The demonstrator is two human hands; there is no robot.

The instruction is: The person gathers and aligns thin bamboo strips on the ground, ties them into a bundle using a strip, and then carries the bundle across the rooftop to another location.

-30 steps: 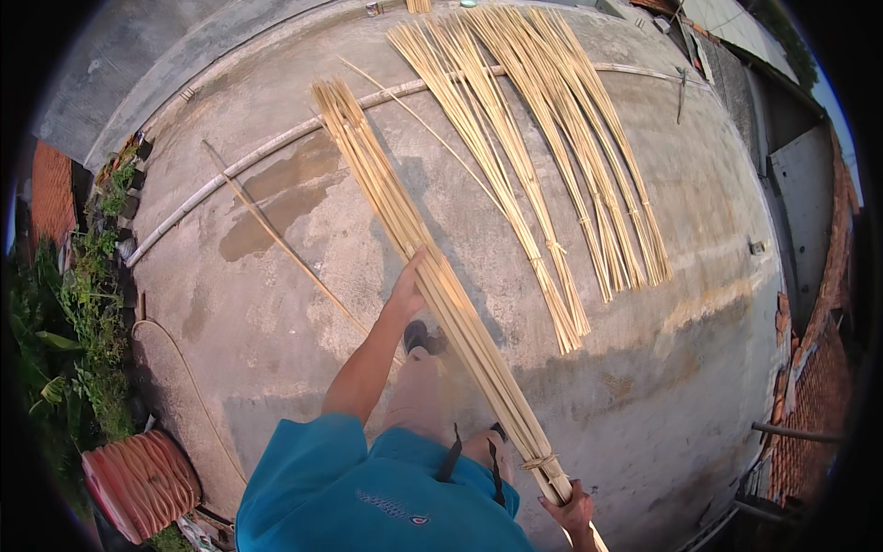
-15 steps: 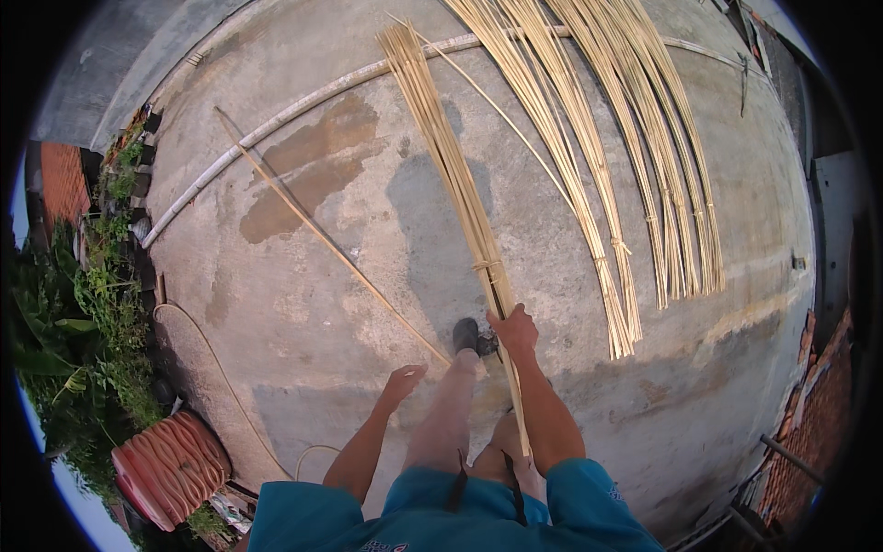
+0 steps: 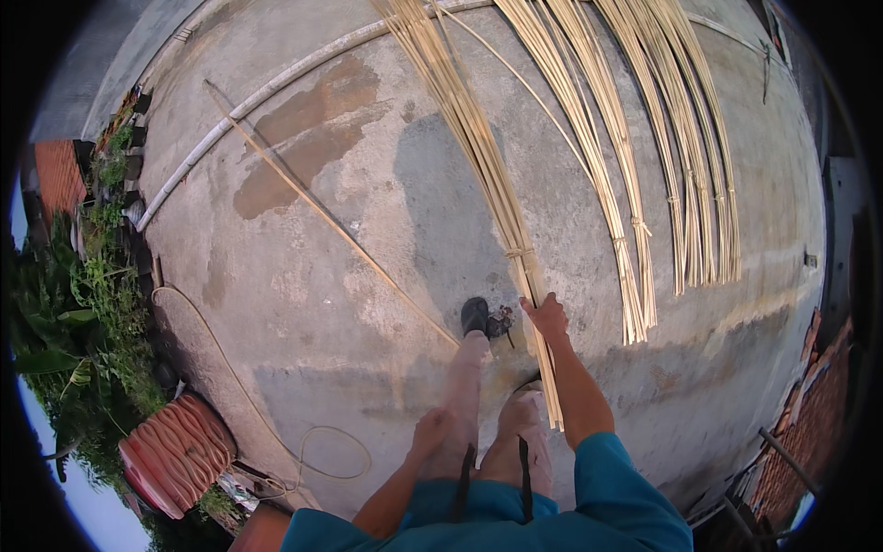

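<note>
A long bundle of thin, pale bamboo strips (image 3: 501, 207), tied near its close end, runs from the far middle down toward my right leg. My right hand (image 3: 549, 316) is wrapped round it just below the tie. The strips' near ends hang beside my right thigh. By my left knee, my left hand (image 3: 430, 431) is loosely closed with nothing visible in it. Right of the held bundle, more tied bamboo bundles (image 3: 607, 166) lie side by side, their far ends across a pale pole (image 3: 276, 85). One loose strip (image 3: 552, 101) slants beside them.
A single bamboo stick (image 3: 322, 216) lies on the concrete floor at left, its near end close to my left foot (image 3: 475, 316). A thin hose (image 3: 216, 354) loops at lower left near a reddish ribbed object (image 3: 179, 453). Green plants (image 3: 97, 294) line the left edge.
The held bundle has shifted right and somewhat farther away with my right hand. My left hand has dropped back beside my left knee. The view has shifted slightly.
</note>
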